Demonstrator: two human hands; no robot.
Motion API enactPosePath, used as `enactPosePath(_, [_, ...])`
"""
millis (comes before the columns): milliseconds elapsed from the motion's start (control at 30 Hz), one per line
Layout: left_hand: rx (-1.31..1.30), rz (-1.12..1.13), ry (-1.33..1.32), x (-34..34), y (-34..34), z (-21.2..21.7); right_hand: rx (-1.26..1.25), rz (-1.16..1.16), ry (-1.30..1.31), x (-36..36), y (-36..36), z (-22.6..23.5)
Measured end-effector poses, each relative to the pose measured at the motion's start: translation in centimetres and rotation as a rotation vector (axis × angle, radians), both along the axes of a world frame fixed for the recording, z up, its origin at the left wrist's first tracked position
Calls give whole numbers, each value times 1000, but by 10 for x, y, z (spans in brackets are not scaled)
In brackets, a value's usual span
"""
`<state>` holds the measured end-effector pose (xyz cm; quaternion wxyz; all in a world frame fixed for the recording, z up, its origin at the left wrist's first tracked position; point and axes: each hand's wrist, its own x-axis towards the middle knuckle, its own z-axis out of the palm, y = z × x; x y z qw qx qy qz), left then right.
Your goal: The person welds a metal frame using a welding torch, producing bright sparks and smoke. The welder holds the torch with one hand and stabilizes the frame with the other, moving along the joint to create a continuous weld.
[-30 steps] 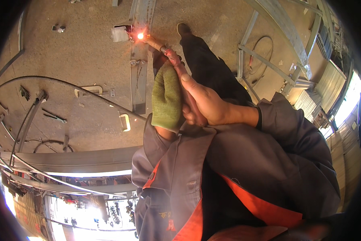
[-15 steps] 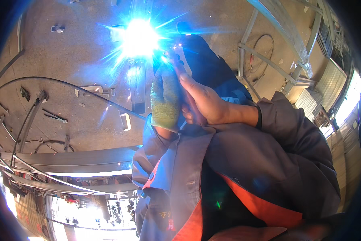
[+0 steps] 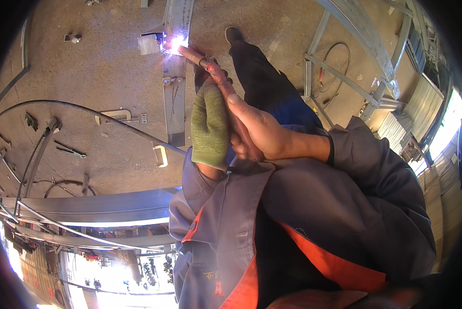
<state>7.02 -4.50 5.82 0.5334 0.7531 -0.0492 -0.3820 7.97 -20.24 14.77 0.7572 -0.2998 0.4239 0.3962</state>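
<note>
We see a reddish welding torch (image 3: 218,77), its tip sparking white against a steel bar (image 3: 175,77) on the concrete floor (image 3: 97,67); our bare right hand (image 3: 259,134) grips its handle; our green-gloved left hand (image 3: 209,126) touches alongside, fingers hidden.

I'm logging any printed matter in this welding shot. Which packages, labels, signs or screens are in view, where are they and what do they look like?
Packages, signs, screens: none that can be made out.
Jacket marking: small yellowish embroidery on the grey-blue work jacket, bottom centre beside its orange lining; too small to make out.
Pale block: small and boxy, left of the weld glow on the steel strip; no label visible.
</note>
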Motion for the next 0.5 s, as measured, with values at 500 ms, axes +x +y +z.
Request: enactPosePath(500, [-159,389,367,15,-17,22,6,37,6,-1,-2,0])
